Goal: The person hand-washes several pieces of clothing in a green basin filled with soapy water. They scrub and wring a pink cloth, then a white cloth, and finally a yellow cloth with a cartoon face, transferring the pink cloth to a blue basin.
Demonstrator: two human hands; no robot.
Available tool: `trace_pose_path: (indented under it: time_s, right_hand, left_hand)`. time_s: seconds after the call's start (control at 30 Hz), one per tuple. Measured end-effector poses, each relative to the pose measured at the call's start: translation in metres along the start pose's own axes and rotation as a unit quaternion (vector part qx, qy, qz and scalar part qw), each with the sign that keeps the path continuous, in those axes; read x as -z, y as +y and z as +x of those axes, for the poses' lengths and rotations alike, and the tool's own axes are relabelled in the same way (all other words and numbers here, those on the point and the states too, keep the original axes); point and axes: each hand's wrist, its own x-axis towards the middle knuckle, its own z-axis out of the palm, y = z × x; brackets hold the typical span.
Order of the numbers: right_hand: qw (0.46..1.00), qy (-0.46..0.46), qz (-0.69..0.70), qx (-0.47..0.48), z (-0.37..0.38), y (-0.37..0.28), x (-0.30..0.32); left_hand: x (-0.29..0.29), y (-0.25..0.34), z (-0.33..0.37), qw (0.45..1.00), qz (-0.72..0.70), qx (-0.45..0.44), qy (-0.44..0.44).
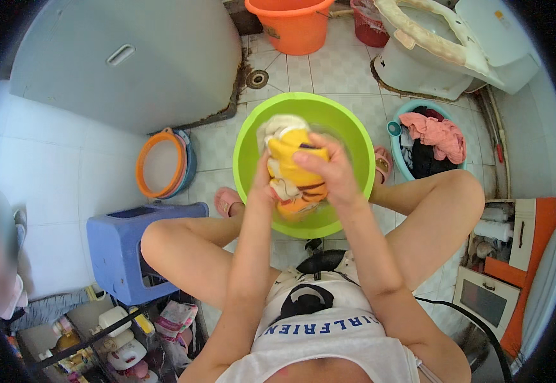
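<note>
Both hands hold a bunched-up yellow, white and orange printed cloth (pixel 292 154) above a large lime-green basin (pixel 358 134). My left hand (pixel 264 180) is closed on the cloth's left edge, its fingers mostly hidden behind the fabric. From the right, my right hand (pixel 333 167) grips it with the thumb pressed on the front and the other fingers curled over the far edge. The upper part of the cloth, white and folded, is slightly blurred. Liquid seems to lie in the basin, though the cloth and hands cover much of it.
A light-blue tub (pixel 400 153) of dark and pink clothes stands at the right. Orange and blue basins (pixel 160 165) lean at the left near a blue stool (pixel 113 246). Farther off are an orange bucket (pixel 296 29), a floor drain (pixel 257 79) and a toilet (pixel 418 67).
</note>
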Motion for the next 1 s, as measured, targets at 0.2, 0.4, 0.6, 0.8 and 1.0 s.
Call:
trace_pose_path:
  time_s: [0.2,0.4,0.6,0.8,1.0]
  right_hand:
    - [0.977,0.152,-0.133,0.075,0.037,0.012,0.065]
    - [0.835,0.227,-0.484,-0.131,0.042,0.096,0.165]
    - [0.633,0.180,-0.720,-0.219,0.053,0.126,0.144]
    - [0.583,0.162,-0.790,-0.096,0.066,0.198,0.161]
    - [0.577,0.164,-0.796,-0.081,0.061,0.238,0.186]
  left_hand:
    - [0.040,0.046,0.005,0.993,0.016,0.005,0.118]
    - [0.102,0.016,0.012,0.893,0.311,-0.121,0.303]
    - [0.135,-0.032,0.033,0.542,0.753,0.000,0.374]
    - [0.108,-0.087,0.068,0.410,0.855,-0.063,0.313]
    - [0.131,-0.090,0.088,0.364,0.880,-0.119,0.281]
